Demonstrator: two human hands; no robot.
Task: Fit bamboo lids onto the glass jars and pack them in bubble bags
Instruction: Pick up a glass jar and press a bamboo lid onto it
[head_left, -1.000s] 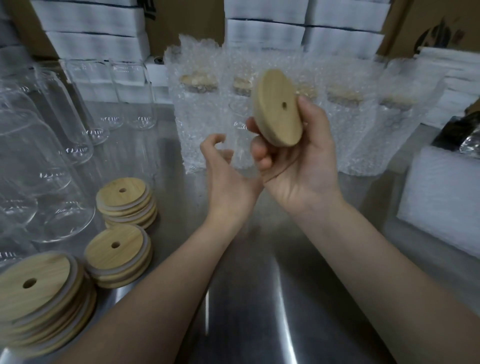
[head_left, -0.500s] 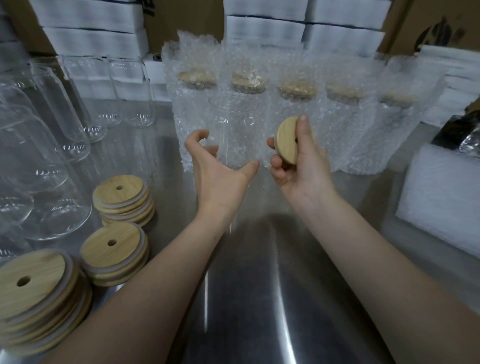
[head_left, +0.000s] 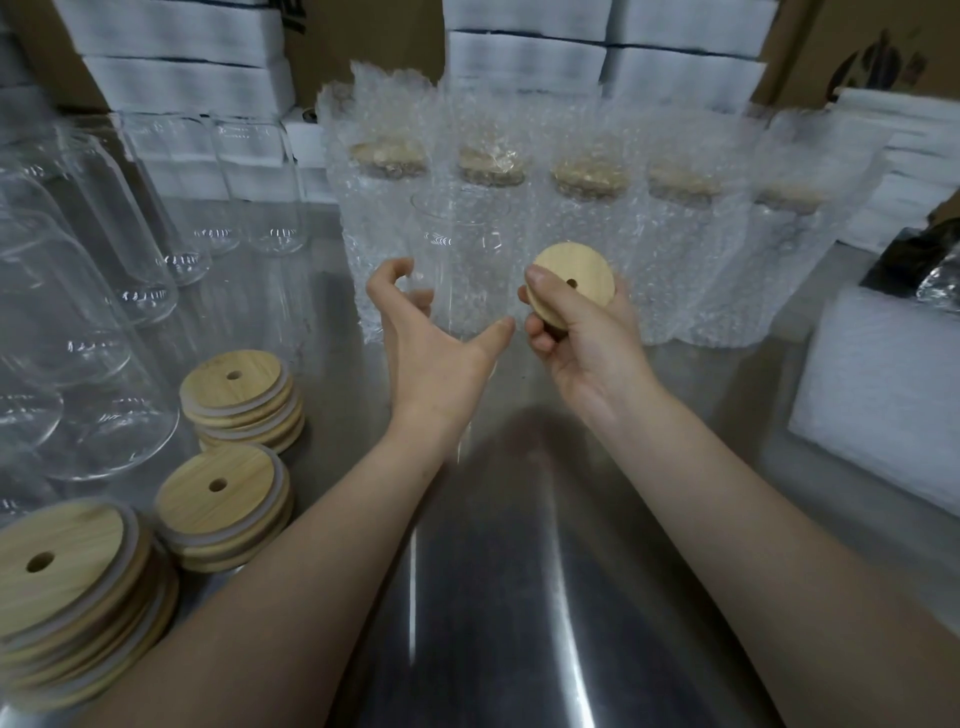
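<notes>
My right hand pinches a round bamboo lid with a small centre hole, its top face tilted towards me. Just left of it a clear glass jar stands upright and lidless on the steel table. My left hand is spread in a wide curve at the jar's lower part, thumb to its right and fingers to its left. Whether it touches the glass is unclear. Behind the jar stands a row of lidded jars in bubble bags.
Three stacks of bamboo lids lie at the left. Several bare glass jars crowd the far left. A white foam block sits at the right, white boxes at the back.
My right hand has lowered the lid from in front of my face to beside the jar and turned it flatter. My left hand has reached forward and spread around the jar.
</notes>
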